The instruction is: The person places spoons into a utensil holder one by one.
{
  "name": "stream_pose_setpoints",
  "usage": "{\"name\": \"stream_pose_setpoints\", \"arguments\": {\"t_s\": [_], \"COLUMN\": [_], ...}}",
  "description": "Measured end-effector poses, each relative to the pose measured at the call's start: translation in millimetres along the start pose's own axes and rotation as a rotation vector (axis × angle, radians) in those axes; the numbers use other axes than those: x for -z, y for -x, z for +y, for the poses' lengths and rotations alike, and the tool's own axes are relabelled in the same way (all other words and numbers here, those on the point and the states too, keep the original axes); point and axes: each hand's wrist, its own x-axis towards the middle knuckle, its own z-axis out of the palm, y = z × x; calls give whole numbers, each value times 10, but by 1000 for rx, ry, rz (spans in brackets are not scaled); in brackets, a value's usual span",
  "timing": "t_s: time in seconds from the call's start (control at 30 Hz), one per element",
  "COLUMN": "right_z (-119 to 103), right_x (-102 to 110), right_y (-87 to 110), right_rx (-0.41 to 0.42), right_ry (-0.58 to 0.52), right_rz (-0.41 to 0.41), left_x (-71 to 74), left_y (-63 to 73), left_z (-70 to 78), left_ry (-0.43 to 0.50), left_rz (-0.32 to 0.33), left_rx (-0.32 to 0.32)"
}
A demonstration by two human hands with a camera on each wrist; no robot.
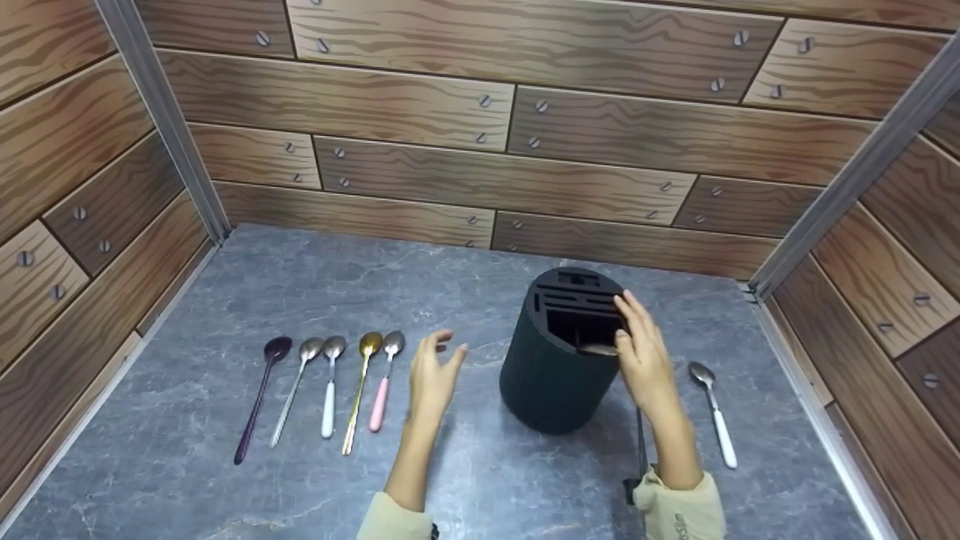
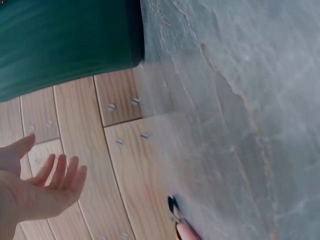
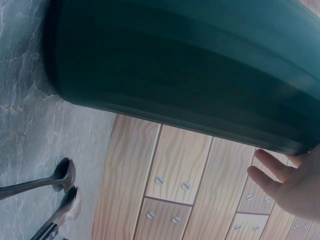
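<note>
A dark green cylindrical utensil holder (image 1: 559, 375) with a black slotted top stands upright on the table. My right hand (image 1: 645, 360) touches its right rim, the fingers fairly straight; in the right wrist view the hand (image 3: 295, 182) lies against the holder's side (image 3: 190, 65). Inside the large opening shows a pale rounded piece (image 1: 598, 349), too little visible to name. My left hand (image 1: 435, 375) hovers left of the holder, holding nothing, thumb and fingers apart. Beside it lies a pink-handled spoon (image 1: 381, 397).
Left of the pink one lie a gold spoon (image 1: 361, 382), a white-handled spoon (image 1: 330, 397), a silver spoon (image 1: 294, 397) and a dark purple spoon (image 1: 259, 405). Another white-handled spoon (image 1: 720, 427) lies at right. A dark thin utensil (image 1: 641, 446) is partly under my right forearm.
</note>
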Motion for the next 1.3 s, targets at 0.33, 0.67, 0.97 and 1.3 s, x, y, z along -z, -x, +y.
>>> {"name": "stream_pose_setpoints", "arguments": {"t_s": [0.33, 0.67, 0.97, 1.3], "right_z": [7, -4, -5, -2], "right_x": [3, 28, 3, -1], "right_y": [-2, 21, 13, 5], "right_rx": [23, -7, 12, 21], "right_ry": [-2, 2, -8, -8], "right_rz": [12, -6, 1, 1], "left_x": [157, 306, 397, 443], "left_y": [3, -42, -163, -248], "left_z": [-237, -476, -587, -662], "left_ry": [-314, -571, -590, -636], "left_rz": [86, 9, -71, -135], "left_rx": [91, 242, 317, 351]}}
